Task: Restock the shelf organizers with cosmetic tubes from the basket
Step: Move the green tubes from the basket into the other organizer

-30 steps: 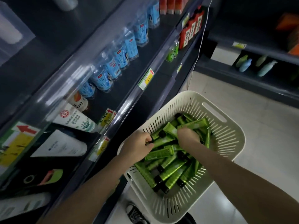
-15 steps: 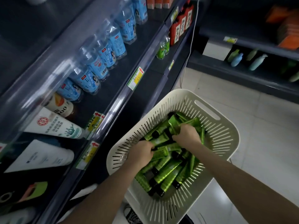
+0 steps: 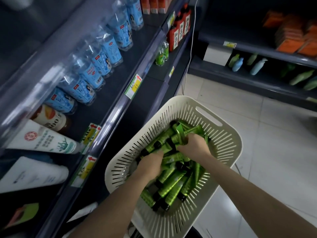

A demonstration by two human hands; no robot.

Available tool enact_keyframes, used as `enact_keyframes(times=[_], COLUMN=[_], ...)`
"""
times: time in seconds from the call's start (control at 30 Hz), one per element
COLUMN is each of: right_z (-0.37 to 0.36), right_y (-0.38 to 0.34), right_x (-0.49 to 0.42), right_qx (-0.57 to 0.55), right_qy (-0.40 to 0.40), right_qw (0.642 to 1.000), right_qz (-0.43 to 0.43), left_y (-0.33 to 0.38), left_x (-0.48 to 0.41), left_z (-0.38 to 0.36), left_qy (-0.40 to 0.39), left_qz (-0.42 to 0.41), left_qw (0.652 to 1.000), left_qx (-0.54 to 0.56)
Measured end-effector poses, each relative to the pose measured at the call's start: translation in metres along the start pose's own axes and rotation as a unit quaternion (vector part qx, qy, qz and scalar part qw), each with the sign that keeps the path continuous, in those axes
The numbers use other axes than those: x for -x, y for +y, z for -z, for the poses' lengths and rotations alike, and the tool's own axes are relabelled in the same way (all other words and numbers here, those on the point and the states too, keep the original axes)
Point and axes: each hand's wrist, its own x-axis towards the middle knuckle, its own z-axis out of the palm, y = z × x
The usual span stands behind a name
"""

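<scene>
A person's two bare hands reach into a cream slotted plastic basket [image 3: 224,141] that stands on a pale tiled floor [image 3: 274,134] just beside a dark grey store shelf unit [image 3: 145,40]. The basket holds a loose heap of green plastic cosmetic tubes [image 3: 171,184] with black caps, lying crossed over one another. The right hand [image 3: 193,145] is at the far side of the heap, its fingers wrapped tightly around a bunch of the tubes whose flat crimped ends stick up above the fist; one of them reads "Chamomile". The left hand [image 3: 151,162] is nearer the shelf, back of the hand up, fingers curled down into the pile and closed around tubes there. Both forearms cross the near rim of the basket. On the shelf to the left, clear water bottles with blue labels [image 3: 96,66] stand in a row, with white squeeze tubes [image 3: 42,140] lying next to them and yellow-and-green price tags [image 3: 133,85] clipped along the shelf edge. Farther along are red pouches [image 3: 178,35] and a small green bottle [image 3: 162,54]. A second shelf across the aisle carries pastel bottles [image 3: 237,64] and orange boxes [image 3: 291,38].
</scene>
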Motion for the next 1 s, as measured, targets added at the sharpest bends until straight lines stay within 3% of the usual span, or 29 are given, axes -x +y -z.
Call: enact_keyframes(times=[0.13,0.37,0.57,0.73,1.0], right_z=[0.009,0.048,0.083,0.107,0.106], right_y=[-0.020,-0.062,-0.113,-0.173,-0.263], right_x=[0.007,0.045,0.086,0.131,0.204], right_qx=[-0.030,-0.076,-0.109,-0.142,-0.222], right_qy=[0.007,0.067,0.100,0.107,0.115], right_qw=[0.999,0.993,0.980,0.954,0.891], right_qz=[0.008,0.062,0.135,0.242,0.378], left_y=[0.002,0.024,0.044,0.049,0.034], left_x=[0.014,0.054,0.114,0.167,0.274], left_z=[0.029,0.086,0.156,0.211,0.277], left_qy=[0.053,0.208,0.323,0.397,0.579], left_qz=[0.023,-0.042,-0.067,-0.069,0.000], left_qw=[0.992,0.953,0.924,0.886,0.793], left_qx=[0.108,0.216,0.191,0.230,0.189])
